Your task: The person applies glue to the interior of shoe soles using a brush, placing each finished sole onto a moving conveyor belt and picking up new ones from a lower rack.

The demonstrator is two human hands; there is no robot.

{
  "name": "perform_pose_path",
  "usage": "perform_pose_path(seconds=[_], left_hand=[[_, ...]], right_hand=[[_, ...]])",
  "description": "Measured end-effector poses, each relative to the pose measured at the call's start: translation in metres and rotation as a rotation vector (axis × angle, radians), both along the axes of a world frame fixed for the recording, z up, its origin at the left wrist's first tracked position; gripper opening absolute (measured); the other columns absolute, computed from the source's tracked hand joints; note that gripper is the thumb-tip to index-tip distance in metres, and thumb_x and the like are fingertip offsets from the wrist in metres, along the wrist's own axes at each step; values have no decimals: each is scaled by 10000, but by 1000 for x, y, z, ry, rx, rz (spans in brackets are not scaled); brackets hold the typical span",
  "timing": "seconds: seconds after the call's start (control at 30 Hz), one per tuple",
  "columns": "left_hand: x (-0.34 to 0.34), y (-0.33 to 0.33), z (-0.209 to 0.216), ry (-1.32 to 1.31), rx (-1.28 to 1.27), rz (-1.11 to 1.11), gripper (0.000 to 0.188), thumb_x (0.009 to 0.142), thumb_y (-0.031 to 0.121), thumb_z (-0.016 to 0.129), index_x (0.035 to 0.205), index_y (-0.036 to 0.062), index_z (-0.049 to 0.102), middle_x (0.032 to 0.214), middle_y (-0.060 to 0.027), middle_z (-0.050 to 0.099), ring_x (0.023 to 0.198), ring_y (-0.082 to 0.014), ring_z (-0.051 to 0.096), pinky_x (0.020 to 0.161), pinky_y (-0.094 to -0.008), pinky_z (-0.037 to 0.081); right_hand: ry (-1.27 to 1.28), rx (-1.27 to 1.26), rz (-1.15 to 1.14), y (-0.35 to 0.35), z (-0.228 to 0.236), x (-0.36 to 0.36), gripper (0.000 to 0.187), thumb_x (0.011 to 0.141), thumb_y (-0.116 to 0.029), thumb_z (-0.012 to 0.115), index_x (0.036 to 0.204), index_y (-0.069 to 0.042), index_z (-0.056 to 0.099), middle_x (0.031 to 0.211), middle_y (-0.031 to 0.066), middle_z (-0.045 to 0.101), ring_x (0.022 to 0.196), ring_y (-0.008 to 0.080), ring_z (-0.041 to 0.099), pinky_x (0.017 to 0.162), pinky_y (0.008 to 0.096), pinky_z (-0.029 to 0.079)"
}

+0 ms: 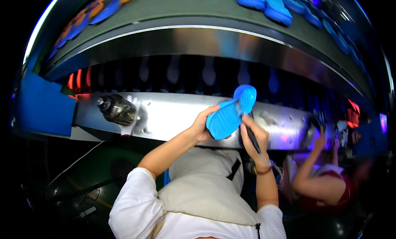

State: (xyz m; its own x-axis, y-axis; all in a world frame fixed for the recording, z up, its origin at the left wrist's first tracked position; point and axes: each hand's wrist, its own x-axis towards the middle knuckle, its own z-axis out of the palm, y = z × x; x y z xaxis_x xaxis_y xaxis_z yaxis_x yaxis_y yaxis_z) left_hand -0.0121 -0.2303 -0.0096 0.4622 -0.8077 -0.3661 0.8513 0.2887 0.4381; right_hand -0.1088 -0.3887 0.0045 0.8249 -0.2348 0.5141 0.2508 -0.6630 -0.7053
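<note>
My left hand [201,124] is closed around the edge of a bright blue shoe sole [224,120], holding it tilted above the metal ledge. Its ridged, cupped face shows. In my right hand [256,137] is a tool with a slim dark handle [252,141], which looks like a brush. The fingers of that hand are at the sole's right edge, near its middle. A pale blur on the sole there may be the brush's tip, but I cannot make it out clearly.
A metal ledge [165,115] runs across, with a dark bottle-like container [117,109] at its left. Beyond is a green conveyor belt [185,8] carrying blue soles [277,10] and blue-and-orange soles [97,9]. At right, another person's arm [307,169] reaches toward the ledge.
</note>
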Motion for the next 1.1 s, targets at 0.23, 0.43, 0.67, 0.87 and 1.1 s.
perform_pose_path(seconds=[0.23,0.43,0.67,0.87,1.1], left_hand=[[14,48,71,-438,-42,68,622,852,404,440,1318,10,321,1148,-186,519,992,-274,559,811,-396,486],[110,55,170,-571,-515,355,602,874,405,307,1322,4,278,1269,-221,399,1146,-342,439,912,-526,387],[197,-26,186,-282,-360,904,621,854,426,405,1307,17,287,1285,-158,384,1167,-290,398,943,-445,355],[210,-117,181,-1834,1083,558,476,821,394,495,1152,54,538,1173,-168,520,1113,-338,456,940,-424,367],[176,-101,174,-2009,1017,841,330,741,383,629,748,54,652,847,-88,623,1005,-277,475,851,-388,346]], right_hand=[[-19,1143,369,-37,-1,-56,253,833,-108,506,953,111,548,957,298,590,386,92,437,370,188,366],[6,1185,251,-36,-26,-50,267,861,-132,511,1033,72,526,999,260,590,440,115,461,428,191,382],[-30,1323,90,-28,-39,-48,276,858,-143,499,1039,65,511,1013,209,586,620,157,554,538,229,439],[53,1370,87,-20,-37,-47,322,852,-70,496,1127,94,474,1063,163,562,800,176,577,692,242,470],[73,1323,2,-22,-52,-53,264,836,12,511,1097,48,498,1000,137,589,763,150,574,635,222,470]])
